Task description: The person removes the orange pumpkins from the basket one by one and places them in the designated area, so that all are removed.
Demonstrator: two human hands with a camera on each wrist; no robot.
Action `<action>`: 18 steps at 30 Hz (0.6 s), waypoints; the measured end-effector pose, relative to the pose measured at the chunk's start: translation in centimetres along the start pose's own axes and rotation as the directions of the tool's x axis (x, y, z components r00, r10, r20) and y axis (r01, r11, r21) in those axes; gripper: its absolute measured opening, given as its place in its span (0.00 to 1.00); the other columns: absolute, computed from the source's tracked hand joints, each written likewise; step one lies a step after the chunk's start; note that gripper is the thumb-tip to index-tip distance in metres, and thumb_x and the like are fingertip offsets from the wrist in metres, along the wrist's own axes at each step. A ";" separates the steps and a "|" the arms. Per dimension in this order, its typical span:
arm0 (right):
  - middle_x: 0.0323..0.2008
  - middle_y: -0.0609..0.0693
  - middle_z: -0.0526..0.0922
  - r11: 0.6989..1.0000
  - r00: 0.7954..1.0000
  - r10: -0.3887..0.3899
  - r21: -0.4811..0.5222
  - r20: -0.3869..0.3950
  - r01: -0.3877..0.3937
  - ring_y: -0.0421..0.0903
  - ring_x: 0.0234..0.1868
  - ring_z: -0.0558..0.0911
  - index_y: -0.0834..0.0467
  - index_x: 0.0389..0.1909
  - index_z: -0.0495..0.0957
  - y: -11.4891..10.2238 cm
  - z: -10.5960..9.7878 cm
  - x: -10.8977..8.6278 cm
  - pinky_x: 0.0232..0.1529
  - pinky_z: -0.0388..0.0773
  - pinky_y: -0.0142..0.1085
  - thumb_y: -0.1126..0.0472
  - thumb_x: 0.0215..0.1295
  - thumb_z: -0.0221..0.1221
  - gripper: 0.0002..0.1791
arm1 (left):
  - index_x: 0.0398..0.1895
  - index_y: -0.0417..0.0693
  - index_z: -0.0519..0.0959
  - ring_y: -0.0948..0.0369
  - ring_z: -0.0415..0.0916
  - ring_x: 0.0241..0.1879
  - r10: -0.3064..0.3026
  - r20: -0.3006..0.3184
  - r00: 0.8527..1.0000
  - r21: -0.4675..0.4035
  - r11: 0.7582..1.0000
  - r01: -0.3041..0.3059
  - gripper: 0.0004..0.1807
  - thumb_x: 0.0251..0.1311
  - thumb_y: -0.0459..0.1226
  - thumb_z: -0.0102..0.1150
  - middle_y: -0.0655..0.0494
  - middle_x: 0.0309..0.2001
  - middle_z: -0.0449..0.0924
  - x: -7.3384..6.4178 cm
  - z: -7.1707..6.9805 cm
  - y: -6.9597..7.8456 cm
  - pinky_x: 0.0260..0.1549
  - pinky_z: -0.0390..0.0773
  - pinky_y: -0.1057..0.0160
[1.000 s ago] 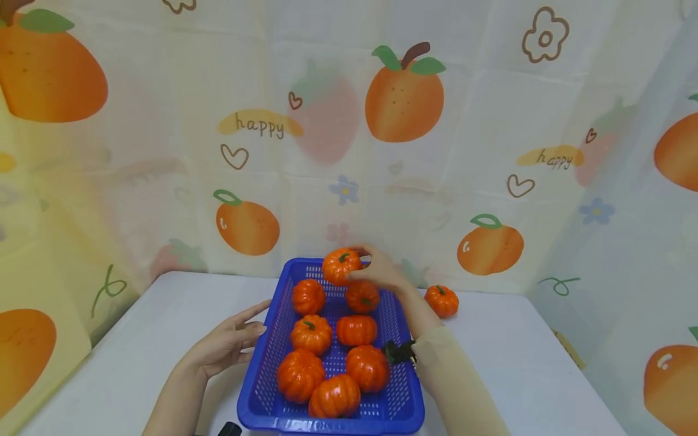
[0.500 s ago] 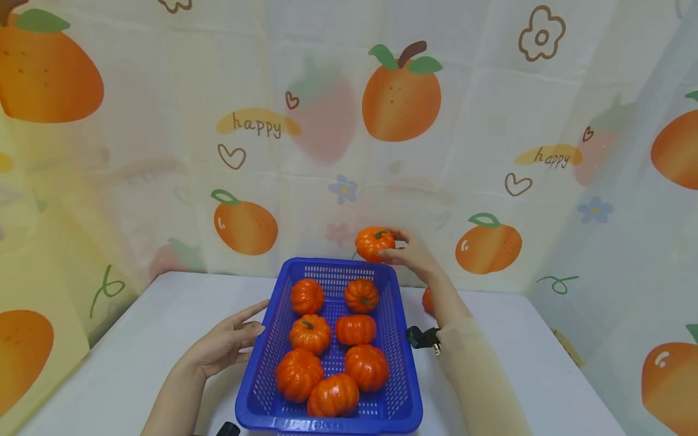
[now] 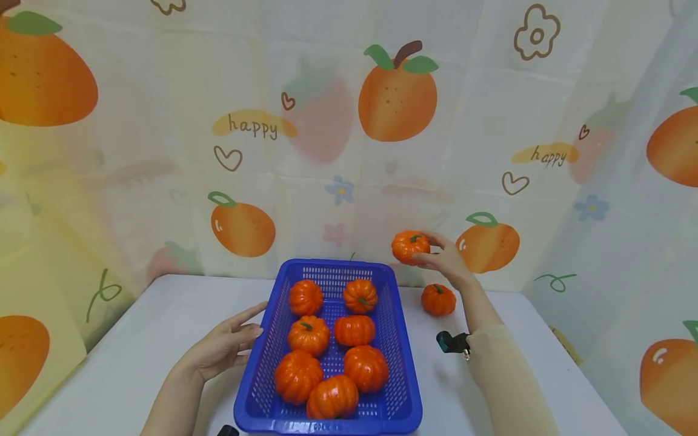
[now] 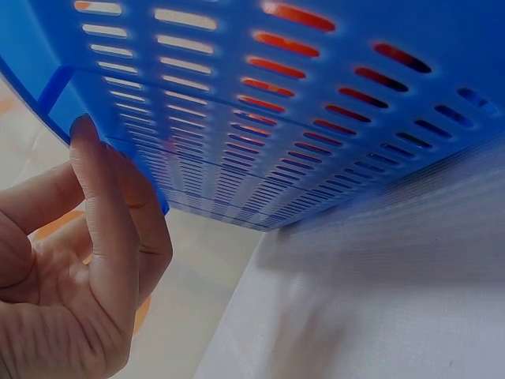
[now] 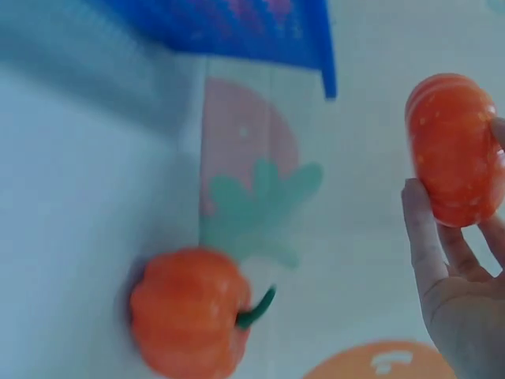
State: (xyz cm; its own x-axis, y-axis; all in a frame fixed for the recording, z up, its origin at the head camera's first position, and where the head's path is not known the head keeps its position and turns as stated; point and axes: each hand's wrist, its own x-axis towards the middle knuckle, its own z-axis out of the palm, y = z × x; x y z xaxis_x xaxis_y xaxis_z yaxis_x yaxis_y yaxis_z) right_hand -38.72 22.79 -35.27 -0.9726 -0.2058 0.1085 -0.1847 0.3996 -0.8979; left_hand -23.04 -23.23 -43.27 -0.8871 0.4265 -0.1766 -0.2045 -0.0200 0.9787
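Note:
An orange toy pumpkin (image 3: 411, 247) with a green stem is held by my right hand (image 3: 448, 261), raised above the back of the table, right of the blue basket (image 3: 410, 369). In the right wrist view, my fingers and thumb grip the pumpkin (image 5: 456, 154) from its sides. Below it, another pumpkin (image 3: 438, 300) sits on the table, its stem (image 5: 256, 309) pointing sideways in the right wrist view. My left hand (image 3: 225, 345) rests against the basket's left rim, with relaxed fingers touching it. In the left wrist view, those fingers (image 4: 102, 205) meet the rim beside the slotted wall.
Several orange pumpkins, such as one near the front (image 3: 332, 397), lie inside the basket. The white table (image 3: 491, 387) extends to both sides. A fruit-print curtain (image 3: 338, 133) hangs close behind its back edge.
My right hand has carried the pumpkin from over the basket's back end to the right, out past its rim. The left hand stays at the basket, and the other pumpkins keep their places.

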 end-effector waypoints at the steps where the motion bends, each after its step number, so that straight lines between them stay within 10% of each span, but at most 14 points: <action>1: 0.71 0.62 0.63 1.000 1.000 0.006 -0.009 -0.007 -0.006 0.55 0.54 0.80 0.50 0.75 0.59 0.2 -0.4 -0.2 0.51 0.84 0.35 0.54 0.65 0.64 0.40 | 0.80 0.50 0.38 0.63 0.83 0.49 0.001 0.000 1.000 -0.002 1.000 -0.001 0.40 0.74 0.40 0.48 0.60 0.50 0.79 0.0 0.0 0.0 0.50 0.84 0.58; 11: 0.74 0.64 0.56 0.996 0.991 0.080 -0.037 -0.110 -0.085 0.60 0.64 0.72 0.56 0.77 0.52 3.2 -4.1 -2.4 0.47 0.83 0.26 0.51 0.66 0.62 0.44 | 0.80 0.49 0.38 0.63 0.83 0.49 0.006 -0.005 1.000 -0.009 1.000 -0.006 0.40 0.73 0.39 0.48 0.61 0.51 0.80 -0.1 0.2 0.1 0.50 0.85 0.58; 18: 0.73 0.66 0.57 0.990 0.968 0.133 -0.016 -0.214 -0.140 0.47 0.52 0.78 0.59 0.77 0.51 5.7 -6.4 -3.9 0.44 0.83 0.24 0.52 0.66 0.62 0.44 | 0.80 0.50 0.38 0.64 0.83 0.49 -0.005 -0.013 1.000 -0.002 1.000 0.005 0.41 0.73 0.40 0.49 0.61 0.51 0.80 -0.1 0.3 0.2 0.50 0.85 0.59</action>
State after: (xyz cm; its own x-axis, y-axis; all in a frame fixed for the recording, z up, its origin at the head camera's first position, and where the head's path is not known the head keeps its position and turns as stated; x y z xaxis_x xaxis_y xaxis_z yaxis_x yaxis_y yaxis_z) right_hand -36.88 31.57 -38.09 -0.9961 0.0447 0.0766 -0.0492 0.4389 -0.8972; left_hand -22.87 -23.03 -43.01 -0.8916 0.4144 -0.1827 -0.2093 -0.0194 0.9777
